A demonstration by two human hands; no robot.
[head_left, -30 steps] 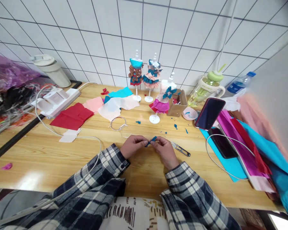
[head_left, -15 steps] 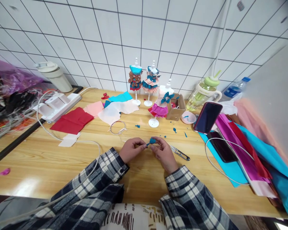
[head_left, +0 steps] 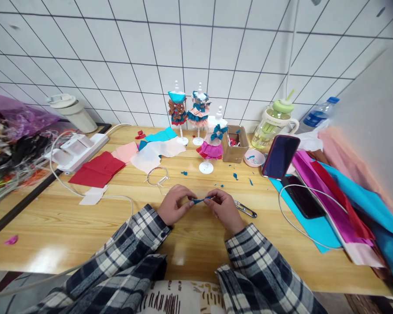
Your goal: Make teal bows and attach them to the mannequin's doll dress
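Note:
A narrow strip of teal crepe paper (head_left: 200, 200) stretches between my two hands, just above the table. My left hand (head_left: 176, 205) pinches its left end between thumb and finger. Its other end is pinched by my right hand (head_left: 225, 210). Thread snips (head_left: 246, 210) lie on the wood beside my right hand, partly hidden behind it. Beyond my hands, a small white dress form (head_left: 206, 167) wears a pink paper skirt and a teal bow. Two more dressed forms, one with a brown bow (head_left: 177, 109) and one with teal and peach ruffles (head_left: 198, 114), stand behind it.
A cardboard box (head_left: 236, 153), a pink dish (head_left: 254, 158) and a propped phone (head_left: 280, 156) stand at the back right. Coloured paper sheets (head_left: 324, 237) cover the right side. Red paper (head_left: 97, 169), a wire coil (head_left: 157, 176) and a power strip (head_left: 81, 153) lie to the left.
The teal piece, bunched wide at my right fingers before, is now drawn out as a thin strip between both hands. My hands have moved slightly apart, and the view has shifted a little.

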